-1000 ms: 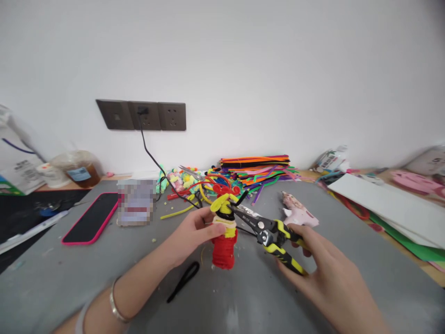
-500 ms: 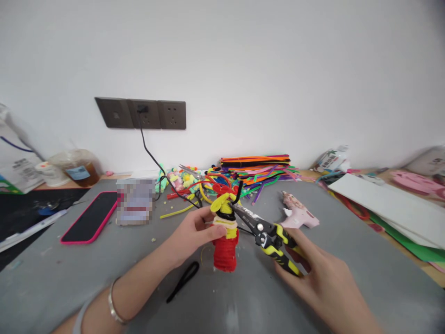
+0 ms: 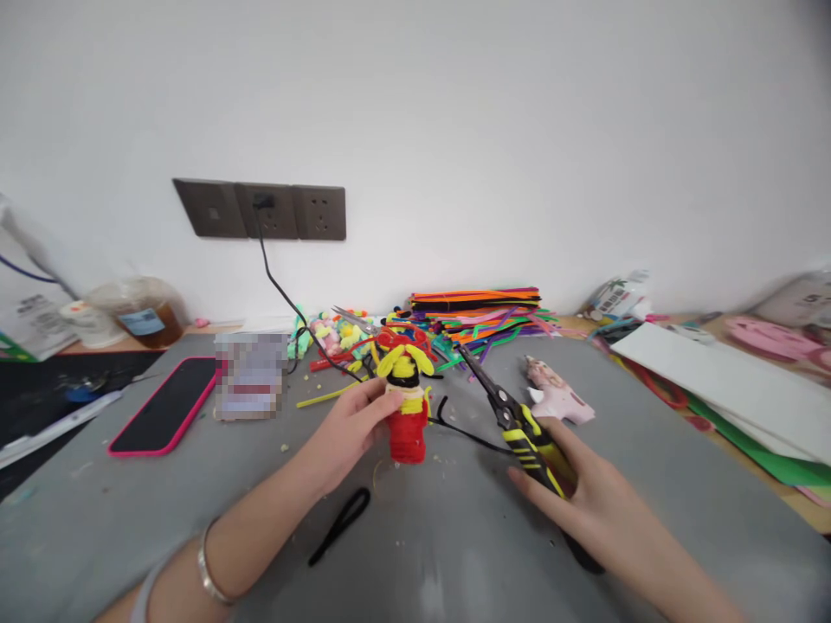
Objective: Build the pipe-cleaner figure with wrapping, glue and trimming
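Observation:
My left hand [image 3: 356,424] pinches a small doll [image 3: 408,439] wound from red and yellow pipe cleaners, holding it upright by its left side. Yellow loops and a black band form its head. In my right hand [image 3: 584,493] are wire-stripper pliers [image 3: 519,433] with black and yellow handles; their jaws look closed and point up and left, apart from the doll. A short curved black pipe cleaner piece [image 3: 442,408] lies just right of the doll. Nearer to me lies a folded black pipe cleaner [image 3: 338,528].
Behind the doll are a heap of pompoms [image 3: 338,333], scissors [image 3: 354,320] and bundled pipe cleaners [image 3: 477,298]. A pink glue gun [image 3: 562,396] lies right, beside white sheets [image 3: 720,389]. A phone [image 3: 167,407] is left. A black cord [image 3: 280,281] runs from the wall socket [image 3: 260,210].
The pliers have moved away from the doll's head to the right. The black stem that stuck up there is gone from it. My left hand has shifted the doll slightly left and away.

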`<state>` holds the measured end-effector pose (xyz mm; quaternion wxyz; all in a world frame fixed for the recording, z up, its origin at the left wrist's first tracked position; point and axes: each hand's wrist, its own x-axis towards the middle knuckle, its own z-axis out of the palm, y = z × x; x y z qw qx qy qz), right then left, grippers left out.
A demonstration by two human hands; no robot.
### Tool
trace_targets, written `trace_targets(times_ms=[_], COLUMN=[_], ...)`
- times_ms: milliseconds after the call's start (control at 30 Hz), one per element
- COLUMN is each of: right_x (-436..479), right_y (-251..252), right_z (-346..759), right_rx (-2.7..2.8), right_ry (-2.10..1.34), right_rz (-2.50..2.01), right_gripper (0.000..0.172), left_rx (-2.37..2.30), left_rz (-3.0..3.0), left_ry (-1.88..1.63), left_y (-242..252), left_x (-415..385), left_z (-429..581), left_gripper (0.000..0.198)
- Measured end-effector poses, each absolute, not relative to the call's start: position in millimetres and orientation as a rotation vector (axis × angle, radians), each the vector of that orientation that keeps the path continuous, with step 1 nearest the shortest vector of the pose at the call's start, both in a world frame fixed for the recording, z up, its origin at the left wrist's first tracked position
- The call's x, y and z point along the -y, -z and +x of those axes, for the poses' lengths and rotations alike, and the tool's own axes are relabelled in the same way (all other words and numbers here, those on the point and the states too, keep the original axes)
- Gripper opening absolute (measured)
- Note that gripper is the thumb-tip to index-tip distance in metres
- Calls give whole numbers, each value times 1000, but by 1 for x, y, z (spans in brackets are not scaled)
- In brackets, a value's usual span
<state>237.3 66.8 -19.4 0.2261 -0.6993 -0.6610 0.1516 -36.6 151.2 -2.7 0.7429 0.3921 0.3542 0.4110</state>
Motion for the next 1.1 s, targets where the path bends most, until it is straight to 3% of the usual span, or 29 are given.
trace_targets(times_ms=[400, 600, 1100], right_x=[-64, -69, -75], right_y=[39, 44, 33], right_z=[250, 229, 237], right_rx=[1893, 1797, 1835], right_ry=[-42, 154, 30], right_rz=[-2162, -2129, -1885], right_gripper=[46, 50, 36], left_rx=[-679, -595, -332], left_rz=[800, 665, 516], left_ry=[-881, -803, -594], left_y=[-2, -3, 9], left_x=[-150, -149, -158], left_z=[-35, -38, -51], left_gripper=[28, 34, 40])
